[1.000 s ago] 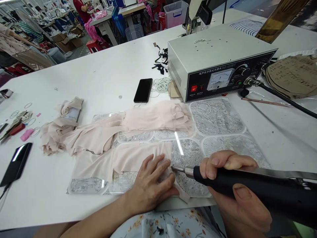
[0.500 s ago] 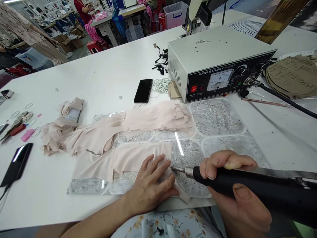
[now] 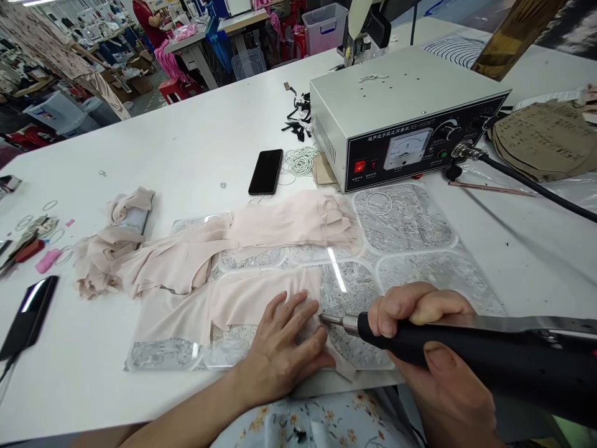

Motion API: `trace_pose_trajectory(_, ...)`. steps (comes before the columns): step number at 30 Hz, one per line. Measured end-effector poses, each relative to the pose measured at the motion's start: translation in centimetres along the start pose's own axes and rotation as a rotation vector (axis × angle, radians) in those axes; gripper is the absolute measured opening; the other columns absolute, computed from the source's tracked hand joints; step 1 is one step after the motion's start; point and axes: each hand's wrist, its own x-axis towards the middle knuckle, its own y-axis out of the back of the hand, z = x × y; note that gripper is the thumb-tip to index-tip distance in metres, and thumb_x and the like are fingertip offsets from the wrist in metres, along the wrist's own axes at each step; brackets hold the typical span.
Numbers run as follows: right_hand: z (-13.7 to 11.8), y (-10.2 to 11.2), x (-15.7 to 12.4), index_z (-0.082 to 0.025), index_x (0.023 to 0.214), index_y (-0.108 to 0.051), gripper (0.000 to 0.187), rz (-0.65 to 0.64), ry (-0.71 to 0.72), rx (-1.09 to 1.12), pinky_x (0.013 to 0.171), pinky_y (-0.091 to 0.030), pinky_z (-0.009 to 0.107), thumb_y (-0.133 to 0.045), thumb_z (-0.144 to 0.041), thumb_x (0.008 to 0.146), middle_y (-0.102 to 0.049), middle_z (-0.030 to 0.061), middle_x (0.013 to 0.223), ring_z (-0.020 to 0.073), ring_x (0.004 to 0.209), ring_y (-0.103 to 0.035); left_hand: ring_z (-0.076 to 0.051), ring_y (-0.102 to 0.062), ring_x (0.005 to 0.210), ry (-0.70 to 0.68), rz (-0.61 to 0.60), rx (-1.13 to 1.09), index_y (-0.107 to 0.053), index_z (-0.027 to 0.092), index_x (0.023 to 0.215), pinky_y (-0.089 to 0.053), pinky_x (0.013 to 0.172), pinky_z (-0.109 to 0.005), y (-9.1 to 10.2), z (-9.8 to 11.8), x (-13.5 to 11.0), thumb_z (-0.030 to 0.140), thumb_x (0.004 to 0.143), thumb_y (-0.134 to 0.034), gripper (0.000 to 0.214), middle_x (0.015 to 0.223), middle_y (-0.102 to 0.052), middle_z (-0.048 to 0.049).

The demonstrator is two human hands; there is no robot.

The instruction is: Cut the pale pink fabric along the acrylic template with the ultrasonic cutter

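Note:
My left hand (image 3: 284,342) lies flat with fingers spread on a pale pink fabric piece (image 3: 242,302), pressing it onto a clear scratched plastic mat (image 3: 410,224). My right hand (image 3: 433,354) is wrapped round a black hand-held welding tool (image 3: 471,358). Its metal tip (image 3: 326,320) touches the fabric edge right beside my left fingertips. More pink fabric (image 3: 289,221) lies across the mat farther back.
A grey welding machine (image 3: 401,118) with a meter stands behind the mat, its cable (image 3: 532,183) running right. A black phone (image 3: 265,171), white elastic rings (image 3: 301,160), a fabric heap (image 3: 112,249), another phone (image 3: 28,317) and brown paper patterns (image 3: 545,137) lie around.
Both hands and the tool stay in nearly the same place. The view has shifted slightly. A person in the far left background has moved on.

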Motion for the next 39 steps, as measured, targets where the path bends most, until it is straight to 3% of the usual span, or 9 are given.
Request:
trace_pose_trajectory(8, -0.5, 0.5, -0.4, -0.024, 0.093, -0.058, 0.008, 0.080, -0.011, 0.127, 0.055, -0.051, 0.031, -0.059, -0.029, 0.087, -0.050, 0.0010, 0.084, 0.0111, 0.062, -0.053, -0.032, -0.050, 0.127, -0.045, 0.032, 0.002, -0.062, 0.015, 0.097, -0.042, 0.104, -0.051, 0.0, -0.1, 0.2, 0.035, 0.093, -0.060, 0.020, 0.122, -0.063, -0.0156)
trace_pose_trajectory(14, -0.7, 0.5, -1.2, -0.026, 0.095, -0.055, 0.010, 0.066, -0.066, 0.106, 0.058, -0.051, 0.033, -0.057, -0.033, 0.089, -0.049, 0.0006, 0.086, 0.0120, 0.064, -0.053, -0.032, -0.050, 0.127, -0.051, 0.024, 0.014, -0.063, 0.016, 0.097, -0.042, 0.105, -0.050, 0.0, 0.0, 0.1, 0.037, 0.094, -0.059, 0.022, 0.120, -0.064, -0.0148)
trace_pose_trajectory(39, 0.0, 0.8, -1.7, -0.027, 0.098, -0.052, 0.010, 0.015, -0.061, 0.049, 0.062, -0.052, 0.034, -0.054, -0.034, 0.091, -0.047, 0.0009, 0.089, 0.0126, 0.068, -0.052, -0.031, -0.050, 0.128, -0.049, -0.005, 0.038, -0.064, 0.017, 0.098, -0.040, 0.107, -0.049, 0.1, -0.1, -0.1, 0.039, 0.092, -0.062, 0.023, 0.121, -0.063, -0.0136)
